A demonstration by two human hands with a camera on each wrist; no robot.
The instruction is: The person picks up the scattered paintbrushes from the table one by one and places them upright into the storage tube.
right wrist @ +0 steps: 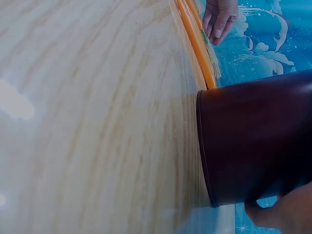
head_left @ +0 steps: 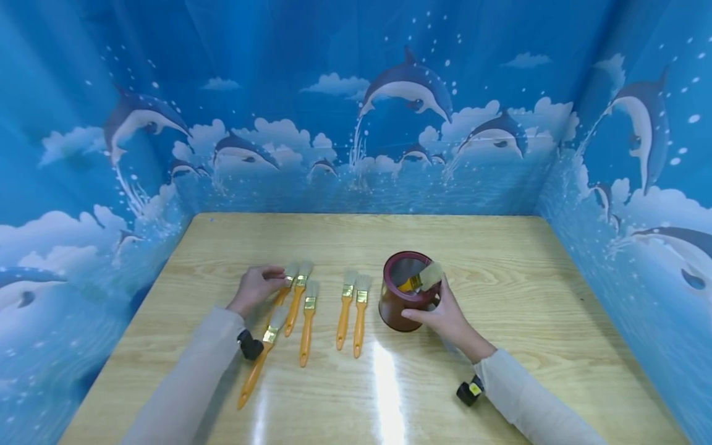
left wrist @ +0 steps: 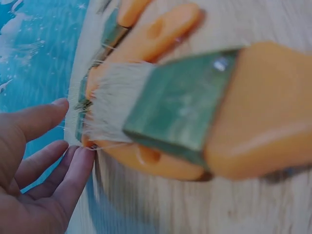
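One can (head_left: 396, 314) is gripped on its right side by the right hand (head_left: 446, 318); the left hand (head_left: 257, 289), loosely parted, has a brush (head_left: 292, 270) at its fingertips.

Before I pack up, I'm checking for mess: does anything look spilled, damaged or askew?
The leftmost brush looks askew: its bristles seem to overlap another brush instead of lying beside it. I see no spill or damage.
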